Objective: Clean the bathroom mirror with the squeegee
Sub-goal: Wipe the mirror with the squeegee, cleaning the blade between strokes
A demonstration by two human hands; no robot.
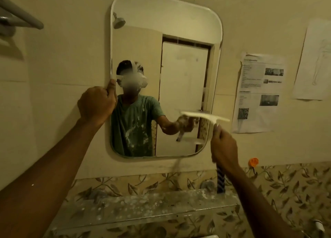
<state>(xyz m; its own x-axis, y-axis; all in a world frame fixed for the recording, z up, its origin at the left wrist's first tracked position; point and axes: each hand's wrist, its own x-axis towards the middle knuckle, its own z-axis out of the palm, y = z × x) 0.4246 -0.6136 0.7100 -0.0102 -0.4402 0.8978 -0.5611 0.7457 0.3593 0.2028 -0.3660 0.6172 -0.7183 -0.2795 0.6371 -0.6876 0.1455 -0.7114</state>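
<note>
While the left hand (pixel 96 105) clamps the wall mirror's (pixel 179 22) left edge, likely steadying it, the right hand (pixel 223 148) fists the squeegee (pixel 206 117) handle, blade level at the lower-right glass, apparently for a stroke.

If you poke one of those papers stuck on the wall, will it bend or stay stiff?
The printed paper would probably bend easily: it looks thin, and its edges already curl off the wall. It likely weighs almost nothing. A hard push might tear it or pull it loose, though I cannot see what holds it up.
</note>
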